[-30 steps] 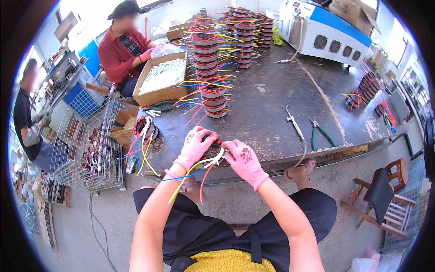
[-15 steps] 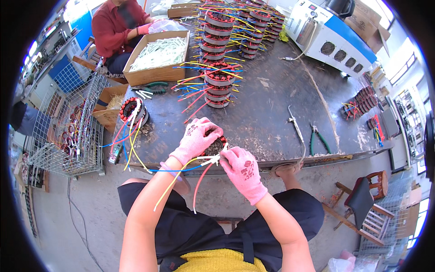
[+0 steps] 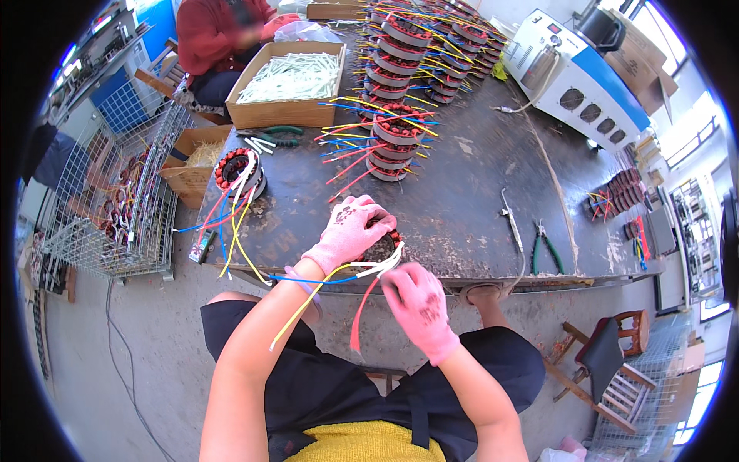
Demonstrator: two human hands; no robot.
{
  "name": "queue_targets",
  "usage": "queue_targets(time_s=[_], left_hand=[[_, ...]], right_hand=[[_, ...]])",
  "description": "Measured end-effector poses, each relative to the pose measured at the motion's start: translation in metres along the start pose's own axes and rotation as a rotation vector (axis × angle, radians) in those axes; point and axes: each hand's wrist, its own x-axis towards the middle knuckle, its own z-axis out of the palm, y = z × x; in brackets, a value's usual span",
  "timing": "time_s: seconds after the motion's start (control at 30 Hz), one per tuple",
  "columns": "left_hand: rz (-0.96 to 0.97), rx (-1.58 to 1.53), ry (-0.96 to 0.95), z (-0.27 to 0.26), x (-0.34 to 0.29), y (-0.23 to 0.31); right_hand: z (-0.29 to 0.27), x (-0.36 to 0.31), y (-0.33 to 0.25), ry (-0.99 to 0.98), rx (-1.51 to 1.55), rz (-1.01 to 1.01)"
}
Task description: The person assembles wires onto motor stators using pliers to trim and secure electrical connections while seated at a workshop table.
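My left hand, in a pink glove, is closed on the rim of a motor stator with red windings, held at the table's front edge. White sleeves cover the start of its leads. A yellow wire and a blue wire run left past my left wrist, and a red wire, blurred, hangs down. Just right of these leads is my right hand, also gloved, with fingers curled together; whatever they may hold is hidden. A second stator with sleeved leads lies to the left.
Stacked stators with loose wires stand at the table's middle. Behind left is a cardboard box of white sleeves, with a co-worker beyond. Green-handled pliers and a thin metal tool with a hose lie right. A white-blue machine stands behind.
My right hand has come off the sleeved leads and moved slightly right and down. The red wire has swung. My left hand still grips the stator; the whole view has shifted slightly.
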Motion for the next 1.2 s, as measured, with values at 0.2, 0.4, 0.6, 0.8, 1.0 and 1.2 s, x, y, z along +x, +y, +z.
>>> queue_targets(time_s=[0.2, 0.4, 0.6, 0.8, 1.0, 1.2], left_hand=[[-0.001, 0.001, -0.002, -0.002, -0.001, 0.002], [0.032, 0.0, 0.006, 0.001, 0.0, -0.002], [0.032, 0.004, 0.006, -0.002, 0.0, 0.001], [0.083, 0.02, -0.007, 0.0, 0.002, -0.003], [0.096, 0.038, -0.009, -0.001, 0.003, -0.006], [0.305, 0.268, 0.388, -0.002, -0.006, 0.01]], right_hand=[[-0.015, -0.008, -0.017, 0.009, 0.057, 0.175], [0.006, 0.009, -0.015, 0.0, 0.081, 0.24], [-0.019, -0.038, -0.012, -0.193, 0.046, 0.193], [0.008, 0.022, -0.008, -0.046, -0.219, -0.068], [-0.005, 0.009, 0.009, 0.123, 0.251, 0.187], [0.0, -0.012, 0.007, 0.107, 0.531, 0.288]])
